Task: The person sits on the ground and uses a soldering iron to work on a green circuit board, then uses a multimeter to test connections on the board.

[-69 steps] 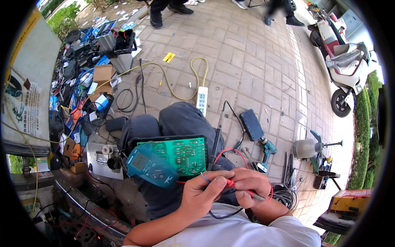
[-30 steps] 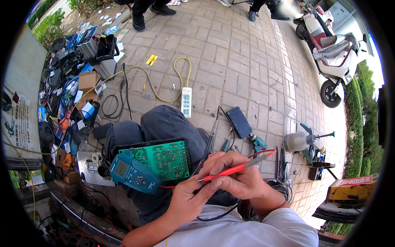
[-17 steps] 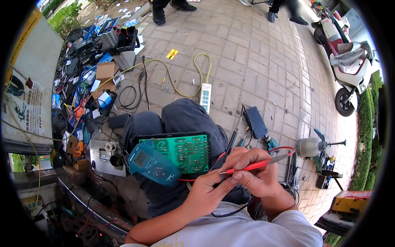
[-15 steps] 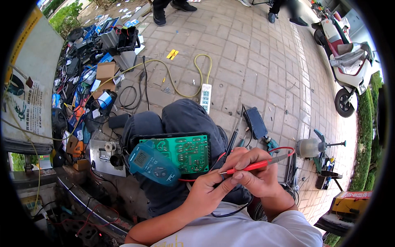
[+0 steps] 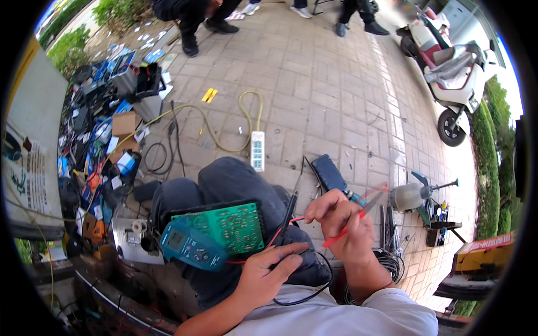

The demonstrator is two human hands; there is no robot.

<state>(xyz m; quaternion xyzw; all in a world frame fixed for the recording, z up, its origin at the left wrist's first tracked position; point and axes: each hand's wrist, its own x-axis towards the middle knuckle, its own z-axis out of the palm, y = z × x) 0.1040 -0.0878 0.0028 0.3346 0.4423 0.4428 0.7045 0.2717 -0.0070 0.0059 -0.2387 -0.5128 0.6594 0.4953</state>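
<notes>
My right hand (image 5: pixel 350 232) grips a red test probe (image 5: pixel 336 238), blurred by motion, its lead rising beyond the fingers. Left of it and apart from it, my left hand (image 5: pixel 272 269) has thumb and forefinger stretched out with a gap between them. Across my lap lies a green circuit board (image 5: pixel 230 224) in a black casing, solder side up. A blue-green multimeter (image 5: pixel 193 246) rests on the board's near left corner. Just beyond my left hand a black pen-shaped tool (image 5: pixel 290 210) with a metal tip points upward. A black lead (image 5: pixel 322 285) loops below my hands.
A white power strip (image 5: pixel 257 151) with a yellow cord sits on the paving. Beyond my knees lies a dark blue case (image 5: pixel 329 172); a spray bottle (image 5: pixel 406 196) is at the right. Piled electronics (image 5: pixel 101 134) fill the left. A scooter (image 5: pixel 457 73) and several people stand farther off.
My hands have parted: the left has let go of the red probe, and the right has kept it and drawn away. The view has shifted; a crouching person shows more at the top.
</notes>
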